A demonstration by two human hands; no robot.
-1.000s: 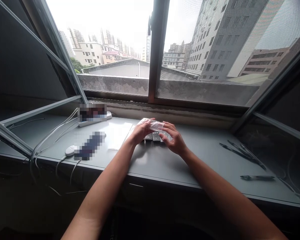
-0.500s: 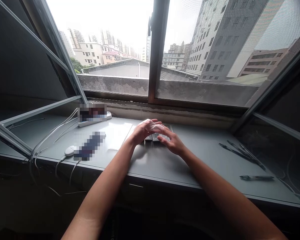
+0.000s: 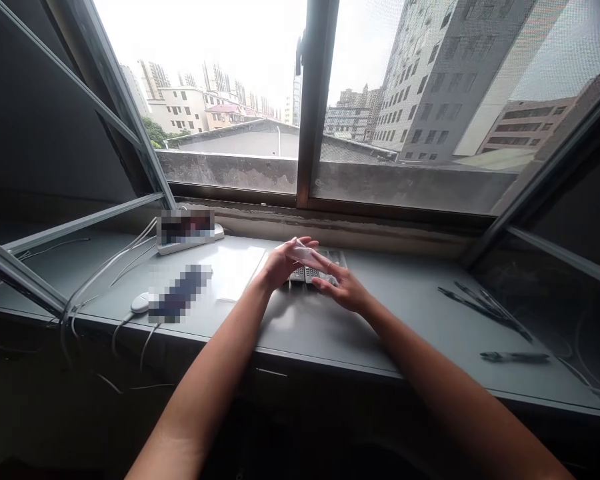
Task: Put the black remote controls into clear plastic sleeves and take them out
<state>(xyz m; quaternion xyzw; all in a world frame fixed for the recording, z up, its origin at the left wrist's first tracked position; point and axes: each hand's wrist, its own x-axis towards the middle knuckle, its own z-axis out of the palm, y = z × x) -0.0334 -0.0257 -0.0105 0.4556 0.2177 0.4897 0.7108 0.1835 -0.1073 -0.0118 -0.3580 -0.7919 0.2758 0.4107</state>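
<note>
A thin whitish, translucent sheet [image 3: 306, 254], perhaps tissue or plastic, spans the space between my hands above the desk. My left hand [image 3: 281, 264] is closed on its left end, palm turned up. On the right end, my right hand [image 3: 345, 287] grips the sheet, its thumb lower and nearer to me. Behind and below the hands lie dark devices with small buttons [image 3: 312, 274], partly hidden by fingers and sheet.
The grey desk [image 3: 410, 293] runs below a window. At left are a white paper [image 3: 237, 267], a power strip [image 3: 195, 244], a blurred dark item [image 3: 180, 293], a white round charger [image 3: 140, 303] and cables. Pens [image 3: 514, 357] lie at right.
The sheet has shifted lower and now stretches flatter toward my right hand. The fingers of my right hand have moved slightly, showing more of the devices.
</note>
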